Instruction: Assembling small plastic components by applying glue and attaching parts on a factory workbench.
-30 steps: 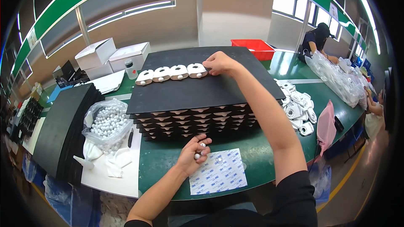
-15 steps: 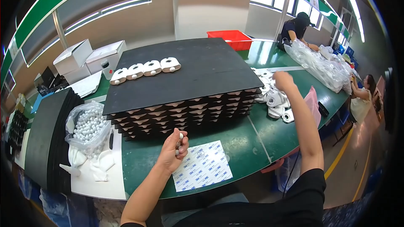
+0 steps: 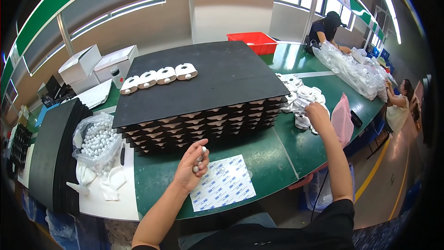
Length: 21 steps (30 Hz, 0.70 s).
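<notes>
My left hand (image 3: 188,169) is raised in front of the black stack, palm turned up. Its curled fingers hold several small white balls (image 3: 200,159). Over at the right, my right hand (image 3: 318,116) is down at a heap of white plastic parts (image 3: 292,83), fingertips closed on one of them; the fingers partly hide it. Four-sided and black, a board (image 3: 231,76) tops the stack, and a row of several white parts (image 3: 166,75), each with a small ball at its front, lies on it. A white sheet with blue print (image 3: 224,187) rests below my left hand.
An open plastic bag of white balls (image 3: 99,139) stands left of the stack, beside upright black boards (image 3: 51,153) and a small white bottle (image 3: 77,188). A red bin (image 3: 253,41) is behind. Pink fabric (image 3: 342,122) borders the heap. A co-worker (image 3: 327,30) handles clear bags (image 3: 347,71).
My right hand has come down and nearer, from over the far side of the heap to its near side. The left hand's fingers have loosened a little around the balls.
</notes>
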Motion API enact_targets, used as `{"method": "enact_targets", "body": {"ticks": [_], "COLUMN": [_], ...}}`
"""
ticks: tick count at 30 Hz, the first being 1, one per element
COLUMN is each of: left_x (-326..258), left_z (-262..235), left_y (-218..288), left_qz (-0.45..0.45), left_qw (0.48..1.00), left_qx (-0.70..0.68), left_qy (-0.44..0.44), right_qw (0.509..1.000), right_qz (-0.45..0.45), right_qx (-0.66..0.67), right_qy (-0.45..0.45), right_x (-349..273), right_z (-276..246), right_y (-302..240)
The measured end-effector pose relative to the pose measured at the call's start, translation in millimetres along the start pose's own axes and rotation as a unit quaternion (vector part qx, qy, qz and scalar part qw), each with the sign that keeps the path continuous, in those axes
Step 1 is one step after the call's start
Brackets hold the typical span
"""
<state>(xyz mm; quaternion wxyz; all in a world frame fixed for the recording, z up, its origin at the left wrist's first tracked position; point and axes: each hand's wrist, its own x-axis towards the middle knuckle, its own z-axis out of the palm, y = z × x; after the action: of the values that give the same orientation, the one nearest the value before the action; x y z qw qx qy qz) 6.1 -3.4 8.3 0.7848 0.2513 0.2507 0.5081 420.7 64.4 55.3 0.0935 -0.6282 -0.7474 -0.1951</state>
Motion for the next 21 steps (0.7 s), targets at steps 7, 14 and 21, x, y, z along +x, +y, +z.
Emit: {"method": "enact_targets", "body": {"ticks": [7,14,21], "left_x": [-1,3,3], "left_z": [-8,-7,-9], "left_y": [0,1,-2], "left_qz": [0.024,0.009,0.011], "left_qw": [0.999,0.999,0.999], "left_qx": [0.029,0.048,0.044], "left_qy": [-0.001,0.003,0.006], "right_qw": [0.872,0.635,0.668], "right_qz": [0.004,0.058,0.038], "right_qx": [0.489,0.761,0.731], "right_qy": [-0.006,-0.123,-0.132], "right_x": [-30,-61,-62], "right_z": [-27,5,17], "right_y": [-113,-213,-232]}}
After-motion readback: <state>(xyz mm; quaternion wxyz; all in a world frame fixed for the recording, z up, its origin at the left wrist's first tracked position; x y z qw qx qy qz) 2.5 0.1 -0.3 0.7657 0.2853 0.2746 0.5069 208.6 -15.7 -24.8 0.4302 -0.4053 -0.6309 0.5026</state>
